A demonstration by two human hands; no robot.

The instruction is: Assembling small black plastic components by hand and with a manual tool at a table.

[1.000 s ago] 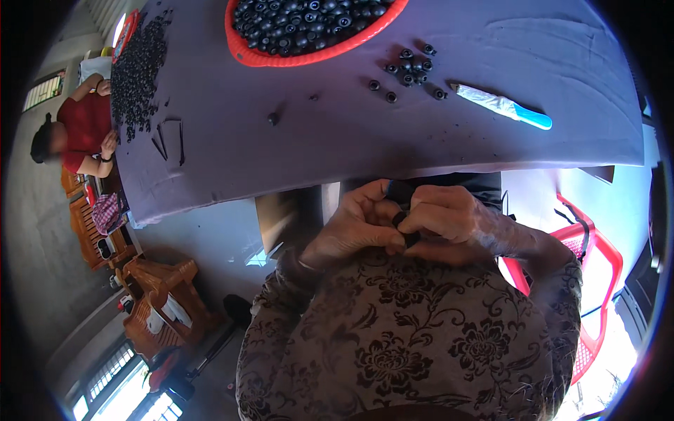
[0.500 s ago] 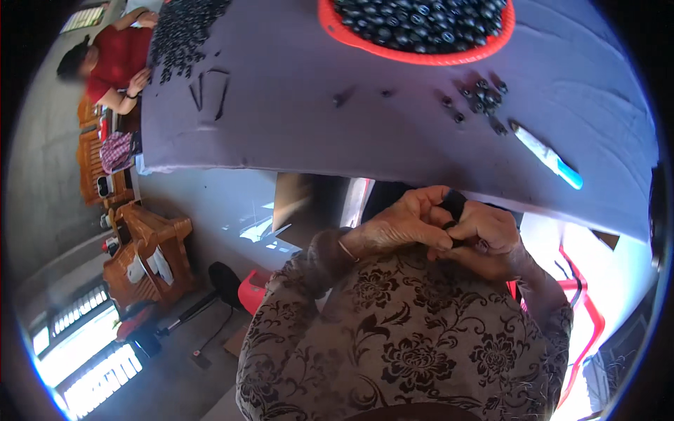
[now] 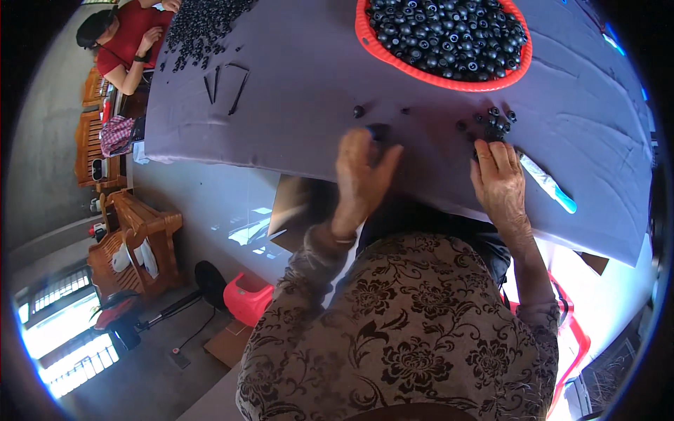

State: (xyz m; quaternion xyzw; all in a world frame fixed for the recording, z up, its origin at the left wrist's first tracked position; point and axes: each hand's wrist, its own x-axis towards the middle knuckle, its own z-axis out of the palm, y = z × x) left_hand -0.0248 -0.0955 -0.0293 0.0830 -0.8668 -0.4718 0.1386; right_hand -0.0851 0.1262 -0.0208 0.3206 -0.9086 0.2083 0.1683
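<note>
While your left hand presses fingers shut on a small dark piece at the desk edge | right hand flat, fingers open, touching little black pieces at 1 o'clock | a bump may roll them off.

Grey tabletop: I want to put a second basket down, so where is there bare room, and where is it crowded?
Bare cloth lies between the thin black sticks and the left hand. Crowded: loose black pieces by the right hand, the red basket, and the far heap.
</note>
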